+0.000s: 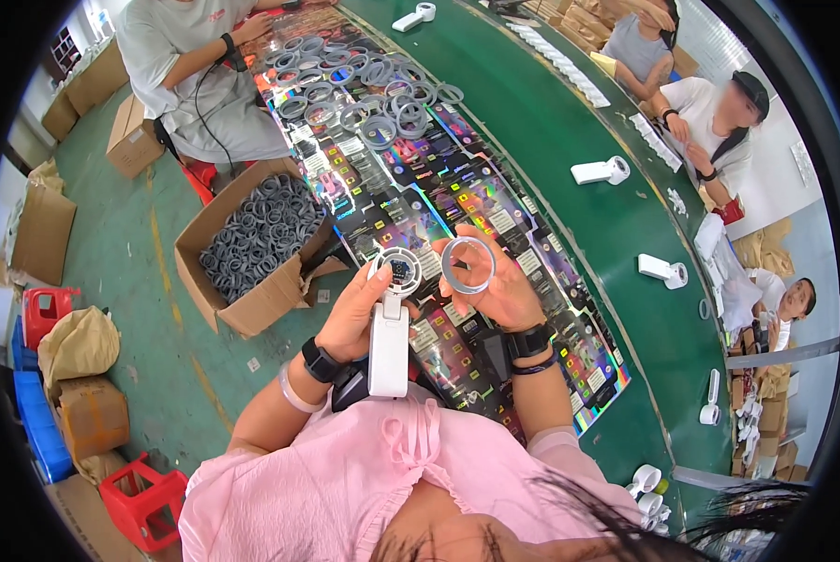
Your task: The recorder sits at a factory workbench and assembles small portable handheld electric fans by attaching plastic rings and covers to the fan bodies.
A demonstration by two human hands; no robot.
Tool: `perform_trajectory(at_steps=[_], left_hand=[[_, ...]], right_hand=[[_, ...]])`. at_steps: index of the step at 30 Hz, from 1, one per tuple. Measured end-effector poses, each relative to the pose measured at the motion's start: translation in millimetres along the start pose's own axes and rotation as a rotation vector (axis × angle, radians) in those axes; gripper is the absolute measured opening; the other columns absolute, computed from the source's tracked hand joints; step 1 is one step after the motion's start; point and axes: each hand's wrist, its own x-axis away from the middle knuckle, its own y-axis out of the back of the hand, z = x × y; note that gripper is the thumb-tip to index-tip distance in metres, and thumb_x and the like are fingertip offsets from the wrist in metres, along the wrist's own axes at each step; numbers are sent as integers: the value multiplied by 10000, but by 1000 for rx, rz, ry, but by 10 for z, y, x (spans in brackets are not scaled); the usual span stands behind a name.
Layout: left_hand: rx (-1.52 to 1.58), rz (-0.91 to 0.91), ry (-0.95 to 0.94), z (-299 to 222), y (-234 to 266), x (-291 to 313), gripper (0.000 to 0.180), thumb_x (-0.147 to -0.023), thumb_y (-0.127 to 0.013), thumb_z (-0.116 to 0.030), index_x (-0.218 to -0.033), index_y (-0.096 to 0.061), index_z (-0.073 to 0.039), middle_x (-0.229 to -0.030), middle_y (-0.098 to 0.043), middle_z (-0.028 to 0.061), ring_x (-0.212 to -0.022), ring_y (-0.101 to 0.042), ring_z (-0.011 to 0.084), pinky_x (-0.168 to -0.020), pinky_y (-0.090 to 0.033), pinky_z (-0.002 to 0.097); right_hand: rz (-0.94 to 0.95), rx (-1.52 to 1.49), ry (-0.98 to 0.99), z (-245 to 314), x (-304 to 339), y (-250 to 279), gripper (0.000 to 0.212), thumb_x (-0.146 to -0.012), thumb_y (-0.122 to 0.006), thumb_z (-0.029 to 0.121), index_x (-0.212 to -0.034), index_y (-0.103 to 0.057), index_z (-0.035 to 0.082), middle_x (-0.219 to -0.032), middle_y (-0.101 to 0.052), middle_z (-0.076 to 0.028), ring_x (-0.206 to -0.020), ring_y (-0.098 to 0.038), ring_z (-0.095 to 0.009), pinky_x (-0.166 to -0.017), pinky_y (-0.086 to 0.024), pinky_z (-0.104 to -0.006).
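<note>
My left hand (352, 317) is closed around a white handheld device (389, 351), with its round head up and its thick handle toward me. Inside the open round head a dark circuit board shows. In my right hand (507, 292) I hold a clear grey-rimmed ring (468, 265) by its edge, a short way right of the device's head and apart from it. Both hands are over the table covered with dark printed sheets (457, 351). Many loose grey rings (379, 131) lie piled at the table's far end.
A cardboard box (242, 323) full of grey rings stands left of the table. Along the right runs a green conveyor belt (570, 122) carrying white devices (661, 270). A co-worker (190, 75) sits at the far left; others work across the belt. A red stool (143, 501) stands lower left.
</note>
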Motion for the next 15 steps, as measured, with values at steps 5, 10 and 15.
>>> perform_trajectory(at_steps=[5,10,15], left_hand=[[26,-15,4,18,7,11,413,-932,-578,-373,-1203,-413,-109,-1029,-584,66,-782,-654,201,-586,-597,383],[-7,-18,-7,3,-16,19,436,-894,-646,-247,-1225,-403,-102,-1020,-583,70,-775,-659,197,-584,-601,383],[-50,-61,33,7,-28,23,535,-854,-669,-104,-1287,-356,-93,-1013,-581,85,-732,-661,191,-566,-599,371]], right_hand=[[43,39,-57,-3,10,110,838,-808,-727,411,-1430,-288,61,-1306,-482,-205,-886,-635,-286,-564,-521,-303],[29,-33,-63,-35,9,86,838,-803,-734,404,-1430,-292,68,-1285,-500,-200,-854,-638,-282,-558,-522,-308],[2,-108,-63,-28,77,104,838,-791,-750,394,-1426,-306,75,-1279,-498,-223,-783,-633,-284,-528,-512,-307]])
